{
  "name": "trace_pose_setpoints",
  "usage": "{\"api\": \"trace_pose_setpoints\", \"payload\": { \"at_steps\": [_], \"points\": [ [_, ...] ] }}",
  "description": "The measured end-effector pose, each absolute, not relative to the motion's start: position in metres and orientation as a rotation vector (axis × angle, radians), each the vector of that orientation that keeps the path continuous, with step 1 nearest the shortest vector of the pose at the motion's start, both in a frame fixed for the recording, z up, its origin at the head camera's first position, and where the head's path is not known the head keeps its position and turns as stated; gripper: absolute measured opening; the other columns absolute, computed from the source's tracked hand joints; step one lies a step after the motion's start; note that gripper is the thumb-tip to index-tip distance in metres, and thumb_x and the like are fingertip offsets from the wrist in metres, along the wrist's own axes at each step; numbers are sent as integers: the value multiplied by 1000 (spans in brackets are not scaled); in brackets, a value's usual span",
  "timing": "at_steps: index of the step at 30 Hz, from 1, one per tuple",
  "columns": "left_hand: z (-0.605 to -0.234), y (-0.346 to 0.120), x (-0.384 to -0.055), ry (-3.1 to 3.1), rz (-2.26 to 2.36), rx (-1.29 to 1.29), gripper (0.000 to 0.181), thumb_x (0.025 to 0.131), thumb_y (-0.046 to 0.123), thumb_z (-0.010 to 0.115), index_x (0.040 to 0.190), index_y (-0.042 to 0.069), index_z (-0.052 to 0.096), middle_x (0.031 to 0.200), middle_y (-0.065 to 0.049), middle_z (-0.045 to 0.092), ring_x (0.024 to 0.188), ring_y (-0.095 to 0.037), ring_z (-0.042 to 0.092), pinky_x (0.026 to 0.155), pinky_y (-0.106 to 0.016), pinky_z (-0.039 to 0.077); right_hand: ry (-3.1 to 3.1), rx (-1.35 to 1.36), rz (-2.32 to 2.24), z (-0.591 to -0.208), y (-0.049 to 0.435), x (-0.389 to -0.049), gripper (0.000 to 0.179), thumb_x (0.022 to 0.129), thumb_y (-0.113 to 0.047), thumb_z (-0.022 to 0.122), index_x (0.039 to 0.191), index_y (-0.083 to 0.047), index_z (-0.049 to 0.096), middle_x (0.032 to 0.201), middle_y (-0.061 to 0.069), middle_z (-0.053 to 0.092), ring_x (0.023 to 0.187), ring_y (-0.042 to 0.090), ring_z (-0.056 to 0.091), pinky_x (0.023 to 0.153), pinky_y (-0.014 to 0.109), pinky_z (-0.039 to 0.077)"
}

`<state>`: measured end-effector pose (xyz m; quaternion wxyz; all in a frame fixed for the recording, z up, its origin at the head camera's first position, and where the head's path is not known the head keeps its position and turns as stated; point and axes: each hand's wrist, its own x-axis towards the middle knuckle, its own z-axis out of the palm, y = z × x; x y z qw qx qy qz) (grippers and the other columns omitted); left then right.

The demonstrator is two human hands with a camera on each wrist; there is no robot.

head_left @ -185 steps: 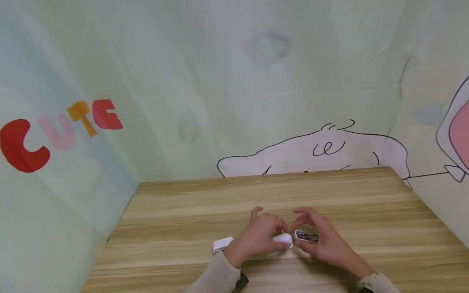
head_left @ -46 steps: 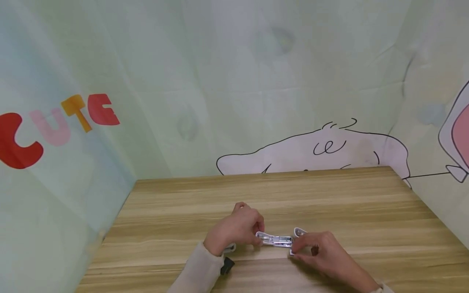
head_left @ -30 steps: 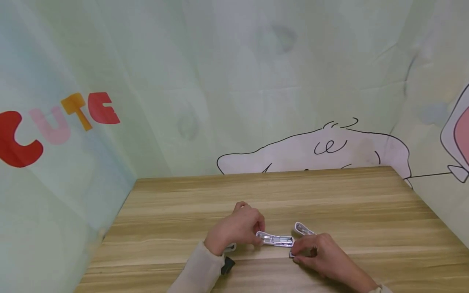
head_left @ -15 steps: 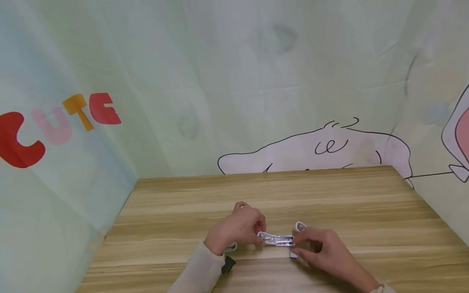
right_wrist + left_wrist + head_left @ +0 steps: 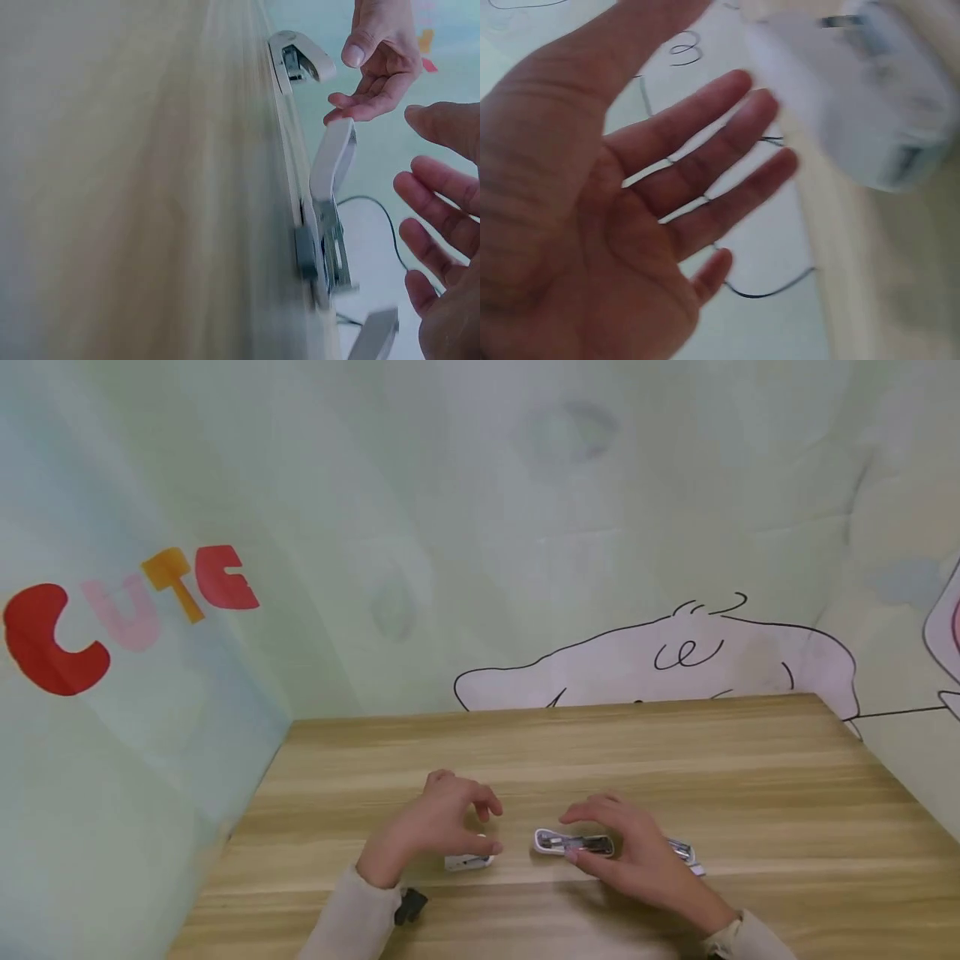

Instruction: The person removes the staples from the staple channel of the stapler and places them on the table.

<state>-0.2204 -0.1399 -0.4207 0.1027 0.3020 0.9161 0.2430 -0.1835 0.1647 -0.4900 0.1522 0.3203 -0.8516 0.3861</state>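
"What lies on the table (image 5: 375,756)?"

"A left stapler (image 5: 461,864), a middle stapler (image 5: 553,842) and a right stapler (image 5: 684,852), in a row."

"And the hands?"

"The left hand (image 5: 441,814), fingers spread wide, hovers near the left stapler; the right hand (image 5: 647,857), fingers parted, hovers by the middle stapler."

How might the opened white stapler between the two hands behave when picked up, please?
The stapler is probably stiff, given its metal parts. With one white end angled up, though, it might swing or fold. Long and narrow, it seems unlikely to roll.
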Motion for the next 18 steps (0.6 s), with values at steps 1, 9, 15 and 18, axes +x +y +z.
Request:
{"api": "trace_pose_setpoints", "payload": {
  "at_steps": [1,9,15,18],
  "points": [
    [-423,-144,-219,2715,720,914,39,84,32,92,112,10,78,95,-1,77,95,-20,70,117,-64,29,-2460,903,1077,-490,161,-185,38,87,-31,90,122,-29,77,123,-18,75,117,8,65,99,38,56],
    [-443,-165,-207,2845,742,913,40,84,39,91,113,15,79,94,10,77,95,-12,68,100,-46,42,-2570,837,1143,-487,130,-194,44,83,-32,92,124,-28,76,126,-21,73,125,12,62,105,49,50],
    [-458,-170,-200,2846,876,803,29,81,32,94,106,22,81,89,18,75,92,-4,67,95,-37,44,-2657,836,1219,-486,105,-201,55,83,-29,92,132,-20,71,111,-22,78,120,11,63,112,56,37],
    [-463,-170,-198,2861,909,810,25,80,27,95,100,25,81,88,21,76,90,0,66,95,-36,41,-2654,862,1184,-486,91,-202,62,79,-22,94,134,-18,66,103,-19,80,115,14,65,110,59,32]
  ]
}}
